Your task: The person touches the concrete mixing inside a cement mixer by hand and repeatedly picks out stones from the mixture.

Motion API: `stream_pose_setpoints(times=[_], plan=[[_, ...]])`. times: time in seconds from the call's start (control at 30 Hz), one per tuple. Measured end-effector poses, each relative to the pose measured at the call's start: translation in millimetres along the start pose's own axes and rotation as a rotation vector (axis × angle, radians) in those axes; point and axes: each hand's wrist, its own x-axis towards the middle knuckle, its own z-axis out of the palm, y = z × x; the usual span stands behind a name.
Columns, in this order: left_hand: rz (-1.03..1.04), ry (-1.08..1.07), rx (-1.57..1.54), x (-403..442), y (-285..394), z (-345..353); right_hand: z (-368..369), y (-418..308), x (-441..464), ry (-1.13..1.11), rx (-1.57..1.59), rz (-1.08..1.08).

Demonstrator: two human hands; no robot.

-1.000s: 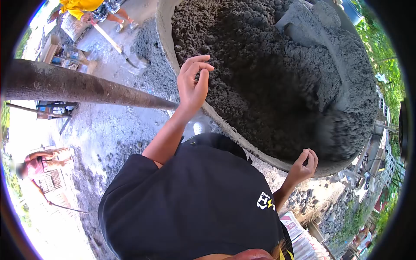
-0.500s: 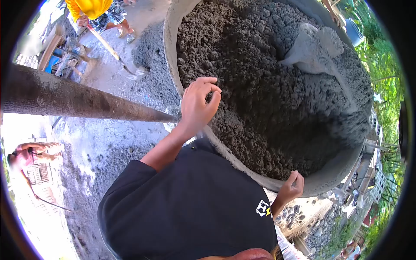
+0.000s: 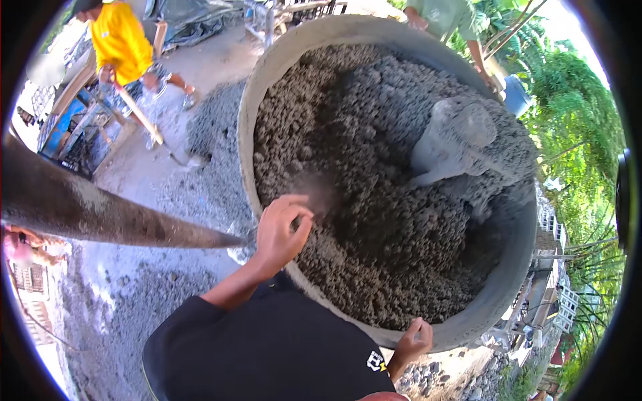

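Observation:
A large round drum (image 3: 249,134) holds wet grey concrete mix (image 3: 361,180), with a mix-coated paddle (image 3: 445,144) standing out of it. My left hand (image 3: 282,230) hangs over the drum's near rim at the left. Its fingers are loosely curled, thumb apart from them, and nothing is in it. At the near rim further right is my right hand (image 3: 414,339), its fingers bent together and nothing visible in it. Whether it touches the rim is unclear.
A thick dark pole (image 3: 120,210) crosses the left side. A person in yellow (image 3: 120,40) holds a shovel (image 3: 144,120) at upper left. Another person's sleeve (image 3: 441,17) and arm are beyond the far rim. Someone (image 3: 30,247) is at the left edge. Hollow blocks (image 3: 567,307) stand right.
The view has tilted up, so the drum, both my hands and the pole sit lower and more of the far rim shows. The paddle and mix have shifted. The person in yellow is now more fully visible.

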Motion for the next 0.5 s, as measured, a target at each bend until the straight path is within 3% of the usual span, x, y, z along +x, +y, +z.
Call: stream_pose_setpoints(times=[0.5], plan=[[-0.048,-0.035,-0.033,-2.1,7.3,4.3,-4.1,-1.9,0.6,-0.043,0.020,0.034]])
